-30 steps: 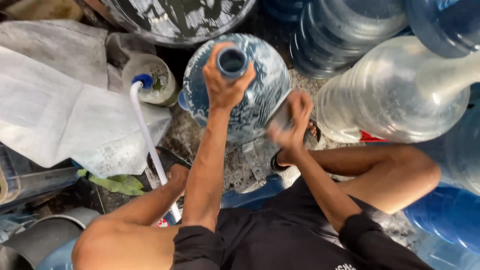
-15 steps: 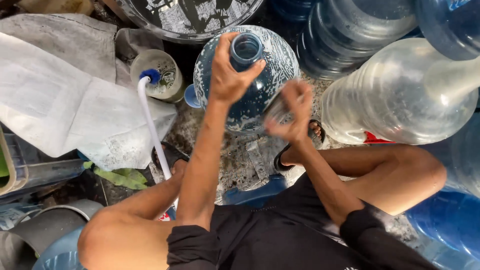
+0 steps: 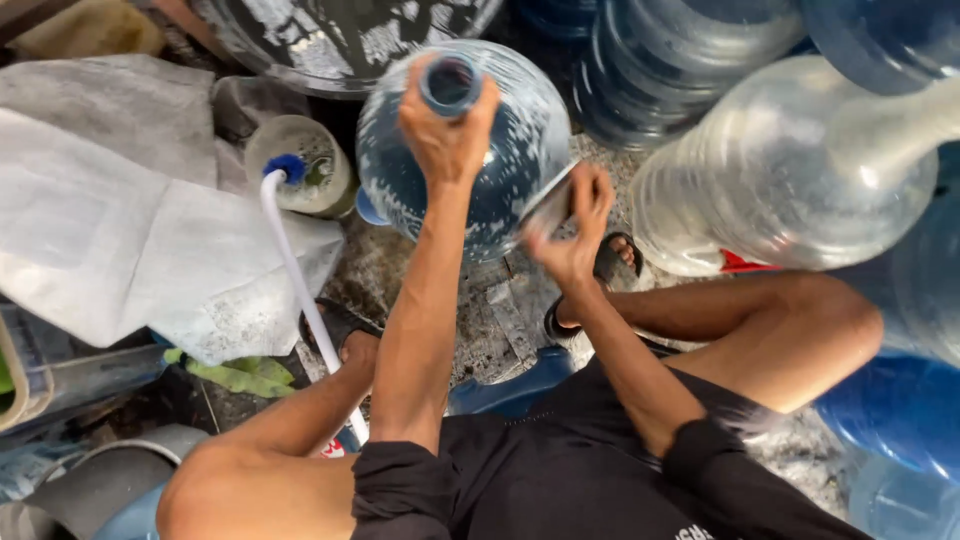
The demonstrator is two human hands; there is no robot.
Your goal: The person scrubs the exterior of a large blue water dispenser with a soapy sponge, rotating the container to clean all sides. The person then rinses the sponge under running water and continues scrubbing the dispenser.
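Wet, gritty ground crowded with big water jugs surrounds you as you squat. Your left hand (image 3: 447,125) has its fingers clamped round the neck of the blue-tinted jug (image 3: 520,150), its open mouth turned up toward you and its long axis running away from the fingers, down toward the ground. Your right hand (image 3: 572,235) sits just beside the jug's lower right flank, fingers pinched on a thin flat piece (image 3: 548,205) that touches the jug wall; what the piece is cannot be told. Of the two, the left hand is on the jug itself and the right only meets it through that piece. Left of your left fingers a white hose (image 3: 300,290) with a blue tip runs to a small round container (image 3: 305,165), beyond it lies grey cloth (image 3: 120,230). Right of your right fingers lies a clear jug (image 3: 790,170) on its side.
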